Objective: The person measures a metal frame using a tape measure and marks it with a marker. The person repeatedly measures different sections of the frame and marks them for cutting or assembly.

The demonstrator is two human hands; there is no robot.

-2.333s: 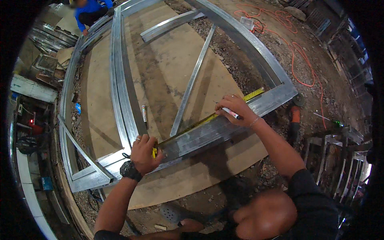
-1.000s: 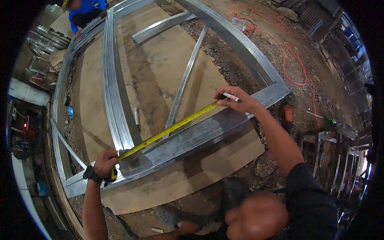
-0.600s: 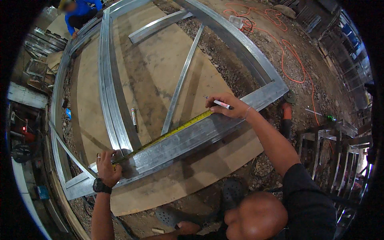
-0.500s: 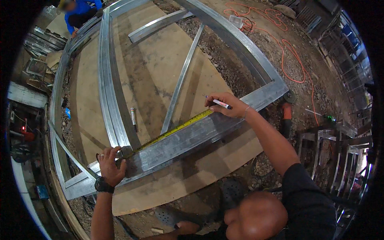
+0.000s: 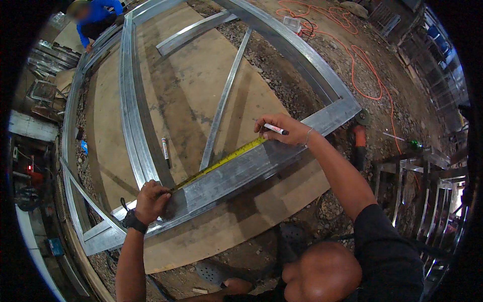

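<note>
A yellow tape measure (image 5: 229, 158) stretches along the wide metal beam (image 5: 221, 190) nearest me. My left hand (image 5: 152, 200) is closed, its fingers pinching the tape's left end beside the joint with a lengthwise metal bar (image 5: 135, 110). Toward the beam's right half, my right hand (image 5: 283, 130) is closed around a white marker with a black cap (image 5: 276, 129). Its fingertips rest at the tape's right end. What else lies inside either palm is hidden. A second marker (image 5: 165, 152) lies on the brown board inside the frame.
The large metal frame (image 5: 302, 45) sits over a brown board (image 5: 191, 105). A thin diagonal bar (image 5: 226, 98) crosses inside it. To the right lie an angle grinder (image 5: 359, 141) and an orange cord (image 5: 370, 70). A person in blue (image 5: 95, 17) crouches far left.
My left hand has shifted slightly right and gone from spread on the beam to pinching the tape's end. The right hand stays nearly in place with the marker.
</note>
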